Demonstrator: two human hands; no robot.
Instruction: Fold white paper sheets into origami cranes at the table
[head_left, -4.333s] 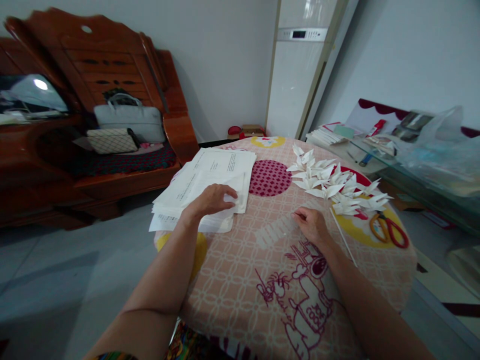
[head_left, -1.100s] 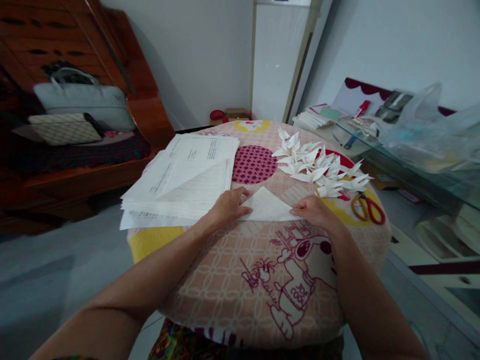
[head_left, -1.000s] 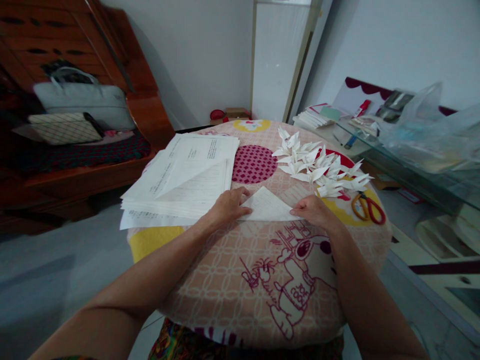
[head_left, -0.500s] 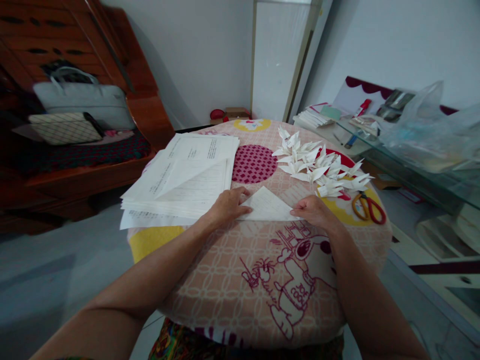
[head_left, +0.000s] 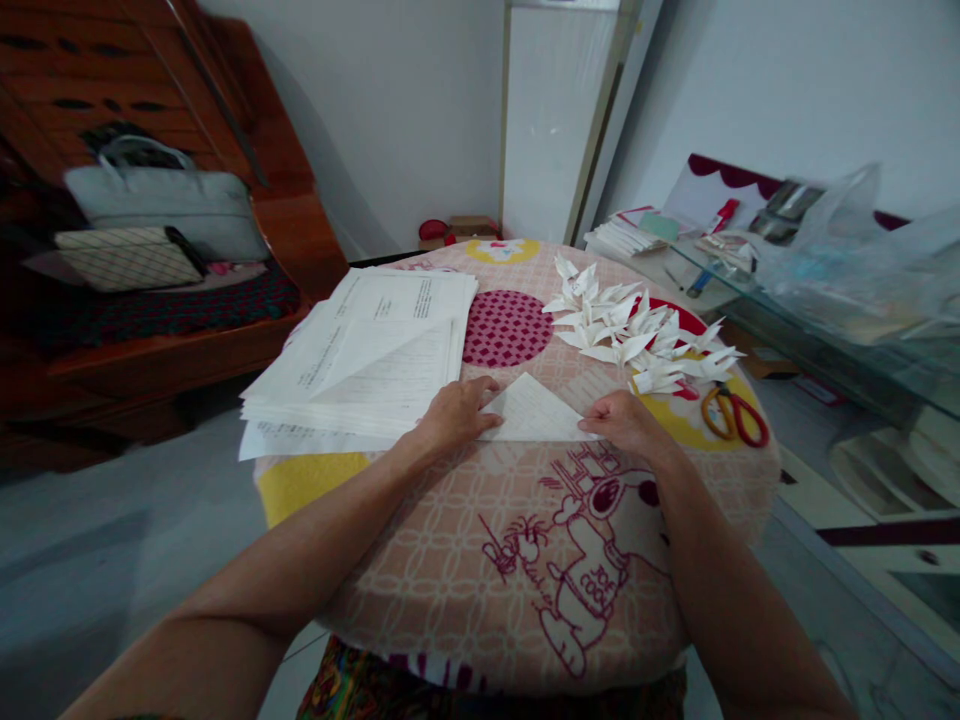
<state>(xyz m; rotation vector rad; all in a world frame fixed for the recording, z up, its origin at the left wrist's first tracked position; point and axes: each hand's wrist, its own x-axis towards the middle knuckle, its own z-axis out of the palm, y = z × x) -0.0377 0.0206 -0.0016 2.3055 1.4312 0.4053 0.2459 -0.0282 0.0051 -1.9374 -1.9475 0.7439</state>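
A white sheet folded into a triangle (head_left: 534,412) lies on the round table's cartoon-printed cloth (head_left: 480,560). My left hand (head_left: 455,412) presses on its left corner with fingers curled down. My right hand (head_left: 628,423) presses its right corner, fingers bent onto the paper. A thick stack of printed sheets (head_left: 367,355) lies just left of my left hand. Several folded white paper cranes (head_left: 637,335) are heaped beyond my right hand.
Orange-handled scissors (head_left: 733,416) lie at the table's right edge. A wooden bench (head_left: 172,340) with a grey bag (head_left: 165,205) stands to the left. A glass table (head_left: 817,330) with a plastic bag and stationery is on the right. A tall white appliance (head_left: 555,120) stands behind.
Earlier my left hand was on the paper stack and my right hand lay on the cloth. Now both hold a triangle-folded sheet flat. In the last second nothing has visibly moved.
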